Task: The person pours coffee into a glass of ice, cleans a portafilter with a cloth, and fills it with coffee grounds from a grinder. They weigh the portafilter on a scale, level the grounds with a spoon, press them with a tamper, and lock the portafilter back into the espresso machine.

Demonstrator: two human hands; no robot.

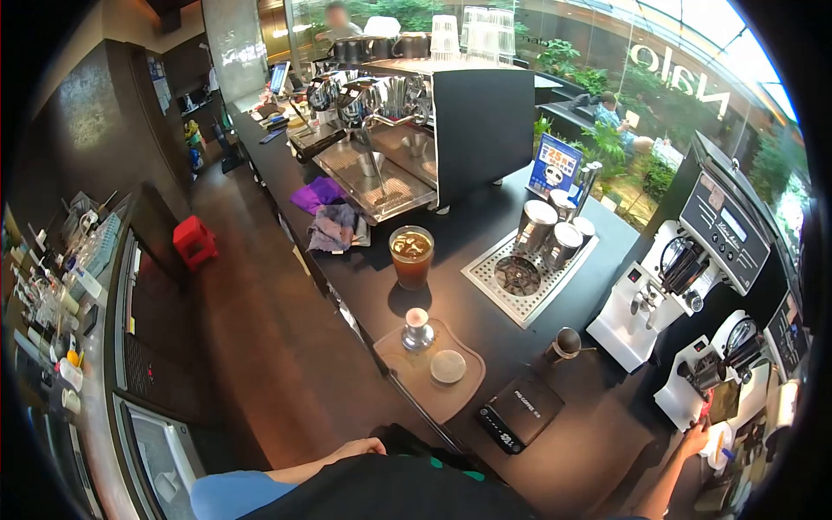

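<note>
My left hand (pixel 362 447) is low in front of the dark apron, close to the counter's edge; its fingers are mostly hidden. Far to the right, my right hand (pixel 695 439) reaches to the lower front of a white and black coffee grinder (pixel 680 403). Its fingers look closed beside a small red item (pixel 707 406), but what they grip is too small to make out. Near the right hand is a white container (pixel 718 446) with something blue on it. A black coffee scale (pixel 521 412) lies on the counter between my hands.
A brown tray (pixel 468 386) holds a tamper (pixel 417 329) and a round pale disc (pixel 448 367). Behind stands an iced dark drink (pixel 411 258). A metal cup (pixel 565 343), pitcher rinser (pixel 479 276), second grinder (pixel 650 303) and espresso machine (pixel 482 130) share the counter. A red stool (pixel 195 242) stands left.
</note>
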